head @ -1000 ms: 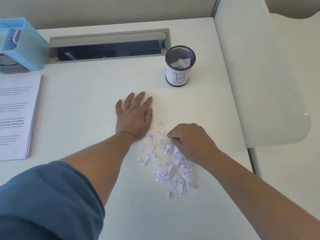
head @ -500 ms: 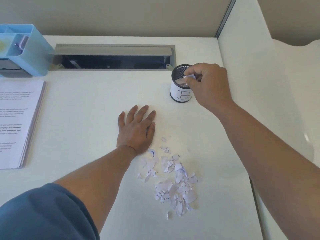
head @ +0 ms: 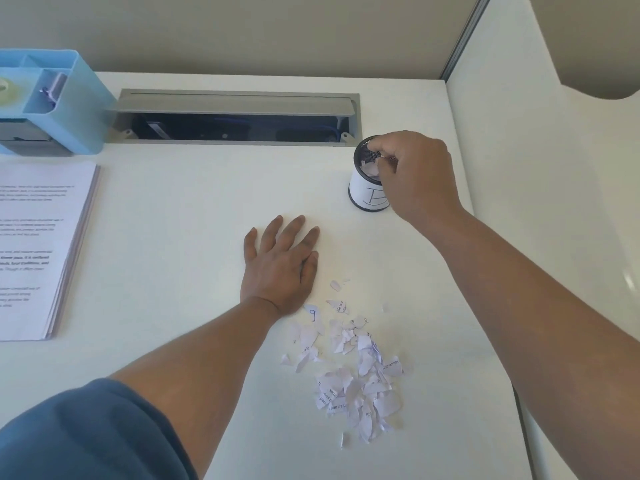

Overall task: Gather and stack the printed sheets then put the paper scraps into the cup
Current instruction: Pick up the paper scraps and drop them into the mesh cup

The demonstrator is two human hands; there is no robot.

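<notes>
A black mesh cup [head: 366,199] with a white label stands at the back right of the white desk. My right hand [head: 419,178] hovers over its mouth, fingertips pinched on a few paper scraps just inside the rim. More scraps lie in the cup under the fingers. A pile of torn paper scraps [head: 360,382] is spread on the desk in front of me. My left hand [head: 280,268] rests flat on the desk beside the pile's far left edge, fingers apart, holding nothing. The stack of printed sheets [head: 38,247] lies at the left edge.
A light blue desk organiser [head: 59,105] stands at the back left, behind the sheets. An open grey cable hatch [head: 235,119] runs along the back of the desk. A white partition panel [head: 554,202] borders the desk on the right, close to the cup.
My right hand left the scrap pile, carried a pinch of scraps up to the cup, and now its fingertips dip into the cup's mouth. My left hand stayed flat.
</notes>
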